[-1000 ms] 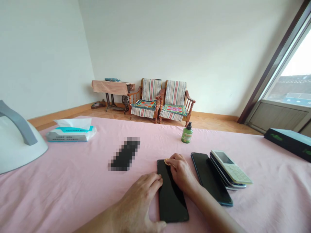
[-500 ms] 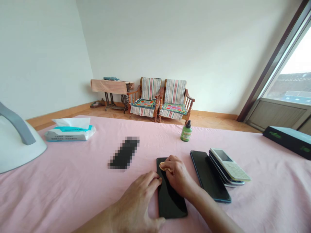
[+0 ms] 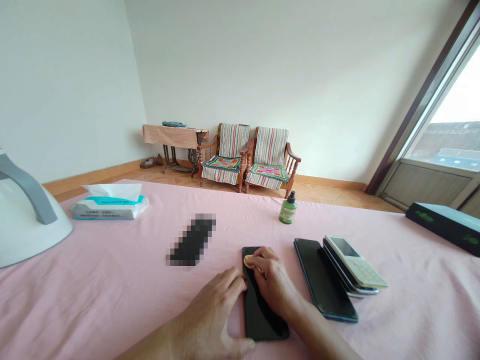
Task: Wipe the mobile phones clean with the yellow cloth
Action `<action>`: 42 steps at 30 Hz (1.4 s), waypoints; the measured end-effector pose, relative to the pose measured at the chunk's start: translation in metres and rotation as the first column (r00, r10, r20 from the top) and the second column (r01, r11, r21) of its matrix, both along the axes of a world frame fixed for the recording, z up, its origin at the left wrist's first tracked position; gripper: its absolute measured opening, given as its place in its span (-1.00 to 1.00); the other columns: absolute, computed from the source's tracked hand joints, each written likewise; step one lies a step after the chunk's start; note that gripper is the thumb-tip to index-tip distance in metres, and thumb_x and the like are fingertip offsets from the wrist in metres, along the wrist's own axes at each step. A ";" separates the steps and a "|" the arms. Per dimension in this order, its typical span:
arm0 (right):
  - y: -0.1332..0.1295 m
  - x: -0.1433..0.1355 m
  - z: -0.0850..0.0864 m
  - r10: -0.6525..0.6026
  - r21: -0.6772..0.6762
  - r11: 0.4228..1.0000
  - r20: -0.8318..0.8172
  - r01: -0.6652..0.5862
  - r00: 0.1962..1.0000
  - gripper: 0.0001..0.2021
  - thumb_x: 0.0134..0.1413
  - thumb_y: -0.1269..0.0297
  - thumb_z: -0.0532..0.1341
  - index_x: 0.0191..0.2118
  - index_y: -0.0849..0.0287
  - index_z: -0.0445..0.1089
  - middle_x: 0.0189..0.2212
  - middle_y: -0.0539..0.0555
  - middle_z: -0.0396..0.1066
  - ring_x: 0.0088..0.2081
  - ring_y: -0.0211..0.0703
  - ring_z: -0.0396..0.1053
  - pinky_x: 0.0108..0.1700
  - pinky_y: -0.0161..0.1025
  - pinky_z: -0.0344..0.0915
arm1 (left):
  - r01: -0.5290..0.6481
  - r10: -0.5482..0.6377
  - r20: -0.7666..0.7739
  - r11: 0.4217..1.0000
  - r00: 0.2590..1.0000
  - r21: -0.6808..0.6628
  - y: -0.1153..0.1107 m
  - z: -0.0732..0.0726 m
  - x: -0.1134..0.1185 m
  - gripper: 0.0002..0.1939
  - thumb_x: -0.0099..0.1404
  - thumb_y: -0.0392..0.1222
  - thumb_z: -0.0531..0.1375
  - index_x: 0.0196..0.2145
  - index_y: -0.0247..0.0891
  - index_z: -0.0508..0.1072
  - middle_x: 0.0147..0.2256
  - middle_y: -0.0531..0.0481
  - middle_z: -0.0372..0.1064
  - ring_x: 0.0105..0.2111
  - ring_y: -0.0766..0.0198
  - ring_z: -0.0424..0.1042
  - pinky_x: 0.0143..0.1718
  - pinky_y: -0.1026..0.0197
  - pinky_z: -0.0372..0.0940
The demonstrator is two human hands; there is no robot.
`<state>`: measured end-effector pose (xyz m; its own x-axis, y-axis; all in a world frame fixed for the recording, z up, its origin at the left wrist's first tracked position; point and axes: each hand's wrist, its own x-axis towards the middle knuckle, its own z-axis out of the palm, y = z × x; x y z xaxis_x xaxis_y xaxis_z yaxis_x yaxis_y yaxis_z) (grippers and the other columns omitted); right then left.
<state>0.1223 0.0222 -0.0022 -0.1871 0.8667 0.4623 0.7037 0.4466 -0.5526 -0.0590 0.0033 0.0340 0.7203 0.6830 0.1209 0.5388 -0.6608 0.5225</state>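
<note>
A black smartphone (image 3: 264, 320) lies face up on the pink cloth in front of me. My left hand (image 3: 221, 305) steadies it, fingertips against its left edge and thumb near the lower left corner. Pinched in the fingers of my right hand (image 3: 272, 280) is a small pale orange pad (image 3: 248, 261), pressed on the upper part of the screen. Most of the pad is hidden under the fingers, so its exact kind is unclear. To the right lies another dark phone (image 3: 324, 280), beside a stack of phones topped by a white keypad phone (image 3: 354, 262).
A green spray bottle (image 3: 287, 209) stands beyond the phones. Left of the hands is a dark pixelated object (image 3: 193, 240). A tissue pack (image 3: 108, 207) and a white, grey-handled appliance (image 3: 30, 225) are farther left. A black box (image 3: 442, 227) sits at the right edge.
My right hand and the pad have shifted slightly left across the screen's upper part. The left hand stays at the phone's edge. The whole view has tilted a little.
</note>
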 end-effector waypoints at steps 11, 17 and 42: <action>-0.007 0.002 0.001 -0.015 -0.026 1.000 0.040 0.016 0.999 -0.69 0.02 0.67 0.03 -0.35 0.16 0.43 -0.32 0.09 0.30 -0.24 -0.15 0.25 -0.20 -0.26 0.25 | -0.018 0.017 -0.085 1.000 0.996 -0.013 -0.001 0.007 0.002 -0.32 -0.12 -0.07 0.38 -0.02 -0.28 0.36 -0.01 -0.16 0.26 0.00 -0.04 0.23 0.09 -0.02 0.16; 0.005 0.001 -0.002 -0.164 -0.016 0.986 0.066 0.165 0.984 -0.68 0.03 0.67 0.00 -0.35 0.19 0.43 -0.36 0.13 0.29 -0.26 -0.12 0.25 -0.19 -0.23 0.25 | -0.009 0.008 -0.065 1.000 0.998 -0.009 -0.001 0.005 0.002 -0.37 -0.12 -0.09 0.37 -0.07 -0.30 0.38 -0.03 -0.14 0.27 -0.02 0.01 0.24 0.09 0.05 0.16; 0.006 -0.002 -0.006 -0.111 -0.001 0.994 0.017 0.111 0.994 -0.65 -0.03 0.71 0.02 -0.37 0.16 0.44 -0.37 0.09 0.29 -0.27 -0.14 0.24 -0.22 -0.26 0.23 | -0.011 0.010 -0.044 1.000 0.999 -0.006 -0.002 0.003 0.001 -0.38 -0.12 -0.07 0.37 -0.08 -0.25 0.37 -0.04 -0.12 0.27 -0.02 -0.01 0.25 0.09 0.00 0.17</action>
